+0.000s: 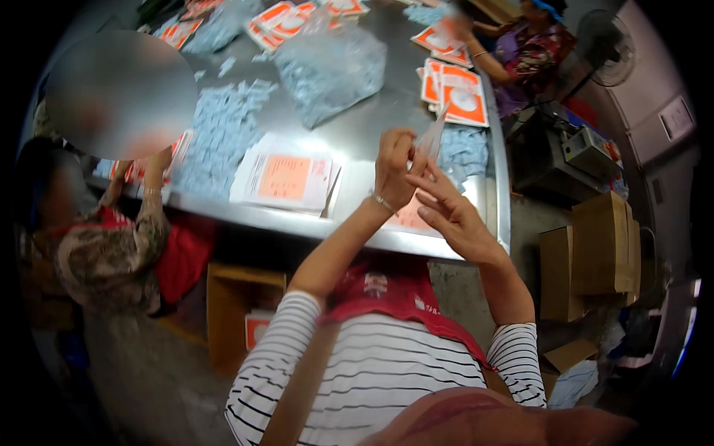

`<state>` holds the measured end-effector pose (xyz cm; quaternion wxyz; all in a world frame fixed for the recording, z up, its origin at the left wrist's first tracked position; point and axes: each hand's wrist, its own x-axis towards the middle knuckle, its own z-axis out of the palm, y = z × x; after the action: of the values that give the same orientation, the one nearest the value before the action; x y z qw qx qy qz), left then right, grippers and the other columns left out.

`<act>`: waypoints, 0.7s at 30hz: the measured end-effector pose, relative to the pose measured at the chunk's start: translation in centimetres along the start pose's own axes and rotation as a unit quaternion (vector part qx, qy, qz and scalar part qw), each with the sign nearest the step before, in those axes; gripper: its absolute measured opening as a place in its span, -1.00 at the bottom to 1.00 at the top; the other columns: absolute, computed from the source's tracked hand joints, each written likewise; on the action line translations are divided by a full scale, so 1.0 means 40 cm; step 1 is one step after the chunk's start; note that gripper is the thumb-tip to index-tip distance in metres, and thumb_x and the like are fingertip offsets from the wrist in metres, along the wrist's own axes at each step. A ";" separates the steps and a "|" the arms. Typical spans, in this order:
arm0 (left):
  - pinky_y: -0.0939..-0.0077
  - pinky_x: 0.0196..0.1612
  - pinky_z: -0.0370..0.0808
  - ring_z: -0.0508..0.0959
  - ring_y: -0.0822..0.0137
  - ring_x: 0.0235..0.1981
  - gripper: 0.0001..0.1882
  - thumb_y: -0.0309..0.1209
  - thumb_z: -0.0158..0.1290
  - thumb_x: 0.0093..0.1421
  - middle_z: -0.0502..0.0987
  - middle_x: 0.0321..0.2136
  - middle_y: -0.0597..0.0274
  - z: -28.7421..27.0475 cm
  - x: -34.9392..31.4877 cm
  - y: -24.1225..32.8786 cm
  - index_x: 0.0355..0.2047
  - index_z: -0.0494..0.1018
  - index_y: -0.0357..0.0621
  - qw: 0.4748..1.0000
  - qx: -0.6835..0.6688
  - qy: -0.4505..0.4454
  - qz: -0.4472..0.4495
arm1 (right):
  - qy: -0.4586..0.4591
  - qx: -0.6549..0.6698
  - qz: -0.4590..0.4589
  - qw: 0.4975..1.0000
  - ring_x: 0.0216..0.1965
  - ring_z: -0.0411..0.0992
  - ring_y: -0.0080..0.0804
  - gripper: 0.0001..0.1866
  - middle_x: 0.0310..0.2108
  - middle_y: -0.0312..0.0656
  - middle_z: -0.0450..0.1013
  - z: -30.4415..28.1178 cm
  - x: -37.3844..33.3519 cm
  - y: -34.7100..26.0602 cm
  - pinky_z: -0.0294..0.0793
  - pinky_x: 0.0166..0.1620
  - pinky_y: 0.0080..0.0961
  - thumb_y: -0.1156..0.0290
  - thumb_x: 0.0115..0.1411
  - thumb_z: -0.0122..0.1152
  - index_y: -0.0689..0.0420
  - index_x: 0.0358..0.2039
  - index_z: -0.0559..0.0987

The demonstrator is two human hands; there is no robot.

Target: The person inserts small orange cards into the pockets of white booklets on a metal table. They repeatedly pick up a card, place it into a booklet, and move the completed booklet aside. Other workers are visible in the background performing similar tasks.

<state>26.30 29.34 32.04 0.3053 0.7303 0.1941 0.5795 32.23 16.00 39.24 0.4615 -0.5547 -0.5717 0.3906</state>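
Over the near right part of the metal table, my left hand (396, 163) pinches a thin pale card (431, 135), tilted up and seen nearly edge-on. My right hand (462, 223) is beside it, fingers stretched out and apart, its fingertips close to the left hand; whether they touch the card I cannot tell. Beneath my hands lies an orange-printed sheet (407, 217), partly covered. Just beyond the right hand is a pile of small light-blue packets (465, 149). Left of my arms sits a stack of white cards with an orange panel (286, 178).
Orange-and-white cards (462, 97) lie along the right table edge (500, 186). A clear bag of blue packets (331, 70) and loose blue packets (227, 130) fill the middle. Co-workers work at the left and far right. Cardboard boxes (602, 249) stand on the right.
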 end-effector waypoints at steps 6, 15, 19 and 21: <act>0.26 -0.05 0.25 0.30 0.13 -0.05 -0.90 -0.54 0.03 -0.23 0.39 -0.11 0.14 -0.171 0.038 0.061 -0.66 0.32 -0.25 0.934 0.283 0.004 0.218 | -0.019 -0.102 -0.083 0.991 0.06 0.22 -0.18 -0.67 0.02 -0.05 0.24 0.054 -0.015 -0.064 0.18 0.07 -0.32 0.54 0.06 0.04 0.14 -0.10 0.44; 0.24 -0.12 0.30 0.38 0.08 -0.16 -0.82 -0.41 -0.07 -0.02 0.43 -0.24 0.04 -0.259 -0.154 -0.292 -0.49 0.46 -0.26 0.804 0.444 -0.365 -0.150 | -0.193 0.044 -0.311 0.930 -0.11 0.36 -0.03 -0.80 -0.30 -0.16 0.47 0.144 -0.012 -0.264 0.08 0.09 0.05 0.36 -0.17 0.30 -0.02 -0.43 0.60; 0.28 -0.17 0.35 0.42 0.09 -0.22 -0.76 -0.38 -0.16 0.03 0.46 -0.31 0.04 -0.370 -0.147 -0.368 -0.39 0.46 -0.21 0.899 0.227 -0.280 -0.248 | -0.118 0.212 -0.250 0.937 -0.08 0.34 -0.02 -0.89 -0.25 -0.12 0.44 0.202 -0.009 -0.282 0.13 0.05 0.03 0.35 -0.15 0.28 0.03 -0.53 0.58; 0.31 -0.15 0.34 0.44 0.08 -0.26 -0.78 -0.46 -0.17 0.01 0.47 -0.34 0.02 -0.487 -0.124 -0.469 -0.36 0.44 -0.18 0.950 0.240 -0.170 -0.103 | -0.134 0.361 -0.238 0.892 -0.08 0.32 -0.01 -0.90 -0.23 -0.02 0.40 0.225 0.002 -0.264 0.09 0.05 -0.01 0.36 -0.11 0.21 0.08 -0.54 0.57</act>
<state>7.56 44.33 18.62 0.2078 0.8458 0.3464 0.3485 20.70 15.82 46.95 0.6282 -0.1403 -0.5625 0.5190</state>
